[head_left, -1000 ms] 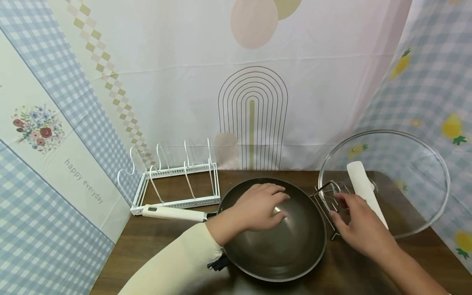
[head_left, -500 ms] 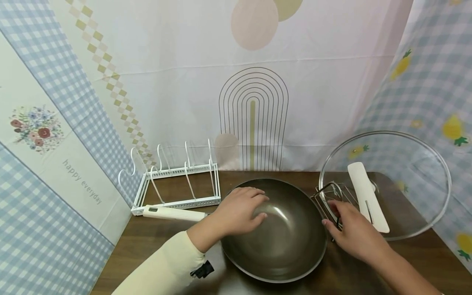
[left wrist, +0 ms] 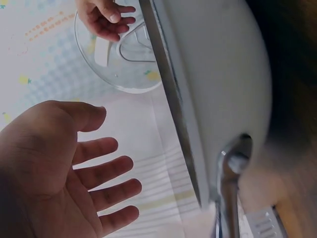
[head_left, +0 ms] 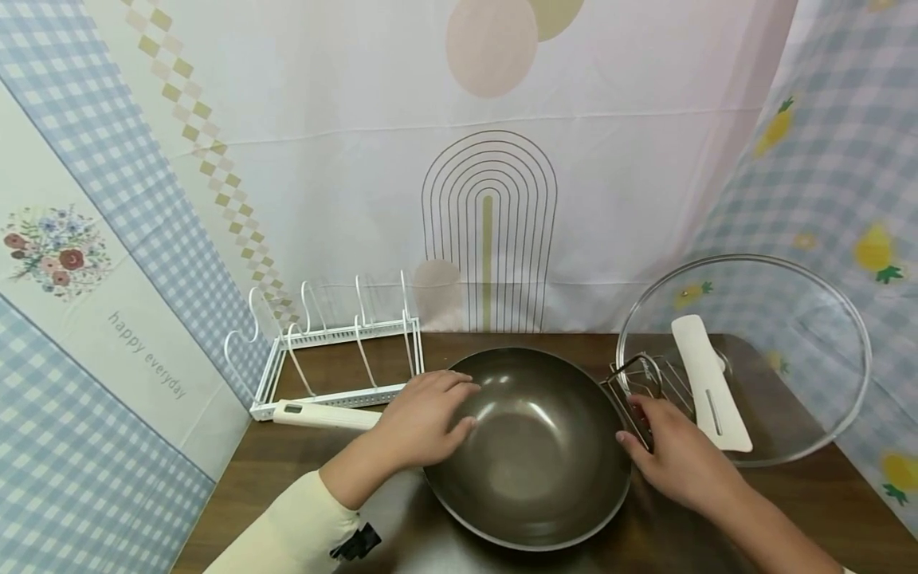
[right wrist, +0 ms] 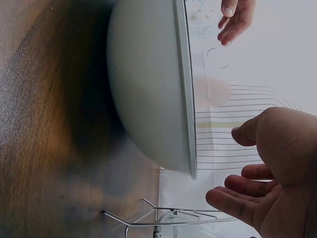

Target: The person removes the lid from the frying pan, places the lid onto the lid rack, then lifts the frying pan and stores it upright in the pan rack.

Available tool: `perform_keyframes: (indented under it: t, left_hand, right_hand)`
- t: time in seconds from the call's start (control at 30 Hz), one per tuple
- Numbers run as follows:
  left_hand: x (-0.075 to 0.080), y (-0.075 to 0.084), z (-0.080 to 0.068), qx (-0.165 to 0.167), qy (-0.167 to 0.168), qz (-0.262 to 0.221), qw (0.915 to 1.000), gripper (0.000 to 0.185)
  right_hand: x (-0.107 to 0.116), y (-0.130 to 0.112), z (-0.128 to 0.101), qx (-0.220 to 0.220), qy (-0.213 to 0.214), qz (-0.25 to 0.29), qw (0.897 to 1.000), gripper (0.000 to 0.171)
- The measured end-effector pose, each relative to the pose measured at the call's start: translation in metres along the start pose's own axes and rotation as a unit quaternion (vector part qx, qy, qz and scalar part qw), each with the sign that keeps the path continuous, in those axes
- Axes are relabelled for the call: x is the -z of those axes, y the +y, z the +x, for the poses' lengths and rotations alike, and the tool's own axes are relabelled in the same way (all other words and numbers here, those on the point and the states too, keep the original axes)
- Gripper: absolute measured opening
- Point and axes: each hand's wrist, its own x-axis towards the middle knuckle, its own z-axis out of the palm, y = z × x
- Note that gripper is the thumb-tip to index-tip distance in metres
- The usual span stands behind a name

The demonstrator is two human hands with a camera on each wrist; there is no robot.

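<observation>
A dark metal wok (head_left: 534, 454) sits on the wooden table (head_left: 287, 478), its white handle (head_left: 326, 416) pointing left. My left hand (head_left: 433, 414) lies open over the wok's left rim, where the handle joins. In the left wrist view the left hand (left wrist: 74, 168) shows straight spread fingers holding nothing, beside the wok (left wrist: 218, 94). My right hand (head_left: 663, 450) hovers at the wok's right rim, next to a wire rack (head_left: 645, 383). In the right wrist view the right hand (right wrist: 272, 168) is relaxed and empty beside the wok (right wrist: 148, 89).
A large glass lid (head_left: 796, 319) with a white handle (head_left: 710, 383) leans at the back right, over the wire rack. A white dish rack (head_left: 333, 351) stands at the back left. Patterned cloth walls close in the table on three sides.
My left hand has slid from inside the wok to its left rim. My right hand has drawn back from the lid towards the wok's right rim.
</observation>
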Motion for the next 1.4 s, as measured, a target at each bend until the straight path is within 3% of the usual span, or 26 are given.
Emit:
perform_keyframes:
  t: [0.37, 0.6, 0.77, 1.03, 1.4]
  left_hand:
    - [0.004, -0.020, -0.034, 0.050, 0.015, -0.015, 0.9985, 0.044]
    - [-0.002, -0.038, -0.052, 0.066, 0.043, -0.012, 0.9969, 0.038]
    - [-0.006, -0.045, -0.063, 0.084, 0.041, -0.013, 0.9956, 0.040]
    - [-0.013, -0.051, -0.073, 0.099, 0.030, -0.005, 0.9946, 0.040]
    - [-0.016, -0.055, -0.079, 0.088, 0.040, 0.034, 0.9948, 0.032]
  right_hand:
    - [-0.007, -0.002, -0.001, -0.013, -0.016, 0.006, 1.000, 0.058]
    - [-0.012, 0.000, -0.002, -0.026, -0.042, 0.008, 0.999, 0.057]
    - [-0.016, 0.000, -0.006, -0.036, -0.048, 0.007, 0.998, 0.056]
    - [-0.021, 0.000, -0.008, -0.035, -0.042, 0.001, 0.998, 0.056]
    - [-0.031, 0.003, -0.011, -0.029, -0.032, 0.004, 0.999, 0.049]
